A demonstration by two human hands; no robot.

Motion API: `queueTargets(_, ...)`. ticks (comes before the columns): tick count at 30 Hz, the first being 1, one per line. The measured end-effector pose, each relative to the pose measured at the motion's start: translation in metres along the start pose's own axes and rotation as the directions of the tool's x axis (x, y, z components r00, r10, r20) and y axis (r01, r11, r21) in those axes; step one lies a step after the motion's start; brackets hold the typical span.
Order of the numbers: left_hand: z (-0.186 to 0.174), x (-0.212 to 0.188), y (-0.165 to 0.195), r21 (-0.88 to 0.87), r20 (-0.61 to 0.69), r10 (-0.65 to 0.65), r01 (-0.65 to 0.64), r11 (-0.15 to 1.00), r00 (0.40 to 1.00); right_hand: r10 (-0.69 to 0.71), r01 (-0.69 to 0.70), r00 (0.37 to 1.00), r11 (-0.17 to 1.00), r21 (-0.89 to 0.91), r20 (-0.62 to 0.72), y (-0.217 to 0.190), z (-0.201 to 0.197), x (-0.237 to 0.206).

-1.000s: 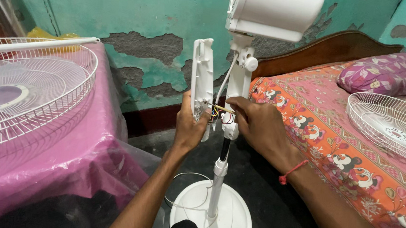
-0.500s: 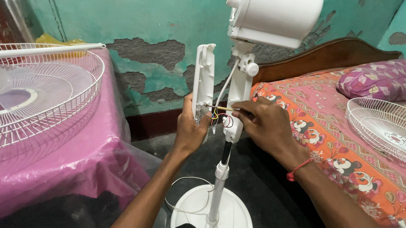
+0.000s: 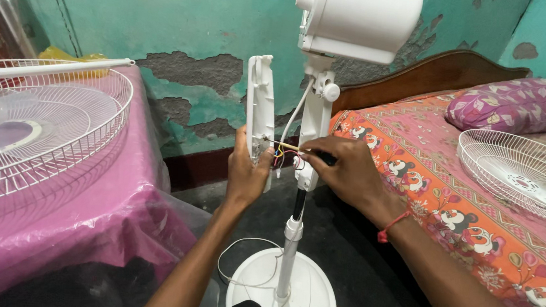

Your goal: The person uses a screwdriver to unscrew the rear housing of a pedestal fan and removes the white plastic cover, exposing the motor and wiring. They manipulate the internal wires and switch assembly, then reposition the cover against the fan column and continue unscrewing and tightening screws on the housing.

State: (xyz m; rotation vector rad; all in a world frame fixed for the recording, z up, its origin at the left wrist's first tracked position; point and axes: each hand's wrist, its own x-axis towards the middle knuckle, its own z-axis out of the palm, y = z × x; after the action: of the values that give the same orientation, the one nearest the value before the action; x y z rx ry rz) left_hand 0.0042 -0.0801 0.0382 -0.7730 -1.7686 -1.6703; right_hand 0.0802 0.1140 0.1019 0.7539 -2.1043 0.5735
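Note:
A white pedestal fan stands in front of me without blade or guards, its motor housing (image 3: 361, 21) on top, its pole (image 3: 291, 239) rising from a round base (image 3: 304, 299). My left hand (image 3: 247, 174) grips the detached white control-panel cover (image 3: 260, 104) upright beside the column. Coloured wires (image 3: 282, 157) run from the cover to the column (image 3: 314, 127). My right hand (image 3: 349, 172) pinches a thin screwdriver (image 3: 305, 151), its tip pointing left at the lower inside of the cover.
A wire fan guard with a translucent blade (image 3: 42, 122) lies on the pink-covered table (image 3: 86, 223) at left. A second guard (image 3: 524, 173) and a purple pillow (image 3: 517, 104) lie on the patterned bed (image 3: 475, 228) at right. A white cord (image 3: 245, 262) loops over the base.
Both hands have stayed at the panel cover and wires. The screwdriver tip has shifted slightly left toward the cover. The view has moved a little.

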Motion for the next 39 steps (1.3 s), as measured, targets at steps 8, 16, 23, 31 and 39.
queueTargets(8, -0.004, 0.000, 0.009, 0.070, 0.041, 0.105, -0.108, 0.992, 0.994, 0.385, -0.383, 0.920, 0.923, -0.038, 0.074, -0.010, 0.009, 0.003)
queueTargets(16, -0.021, 0.034, 0.005, 0.145, 0.109, -0.137, 0.120, 0.982, 0.985, -0.066, 0.067, 0.998, 0.997, 0.044, -0.013, 0.003, 0.000, 0.009)
queueTargets(23, -0.036, 0.061, -0.008, -0.093, 0.303, -0.426, 0.471, 0.877, 0.853, 0.077, -0.079, 0.997, 0.974, -0.213, -0.017, -0.010, 0.013, 0.024)
queueTargets(31, -0.055, 0.085, -0.026, -0.112, 0.379, -0.329, 0.396, 0.911, 0.865, -0.029, 0.027, 1.000, 0.994, -0.105, -0.012, -0.019, 0.029, 0.044)
queueTargets(39, -0.063, 0.095, -0.033, -0.014, 0.366, -0.240, 0.263, 0.965, 0.899, 0.038, -0.053, 0.997, 0.967, -0.250, -0.062, -0.034, 0.034, 0.044)
